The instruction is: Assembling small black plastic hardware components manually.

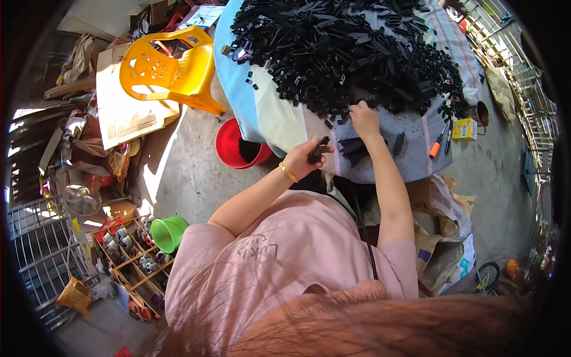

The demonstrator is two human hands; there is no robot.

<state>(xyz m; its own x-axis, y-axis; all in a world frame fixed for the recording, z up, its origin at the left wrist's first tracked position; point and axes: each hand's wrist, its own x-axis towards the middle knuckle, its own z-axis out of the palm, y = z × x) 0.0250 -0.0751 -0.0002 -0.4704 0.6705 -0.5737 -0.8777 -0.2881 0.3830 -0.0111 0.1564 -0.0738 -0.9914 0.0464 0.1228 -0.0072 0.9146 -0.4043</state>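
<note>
Near the middle of the frame, the left hand [301, 162] has its fingers curled around a black piece [319, 151]. Up and to the right, the right hand [364, 121] reaches the lower edge of a heap of black parts [333, 62], spread over the cloth-covered worktop [282, 128] at upper centre; its fingers are bent, but whether they grasp a part is too small to tell. An orange marker [435, 149] lies right of centre, near a yellow box [463, 130]. A red bucket [225, 144] stands left of the worktop.

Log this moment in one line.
left hand: holding black parts | right hand: at near edge of black pile | red bucket: on floor by table
</note>
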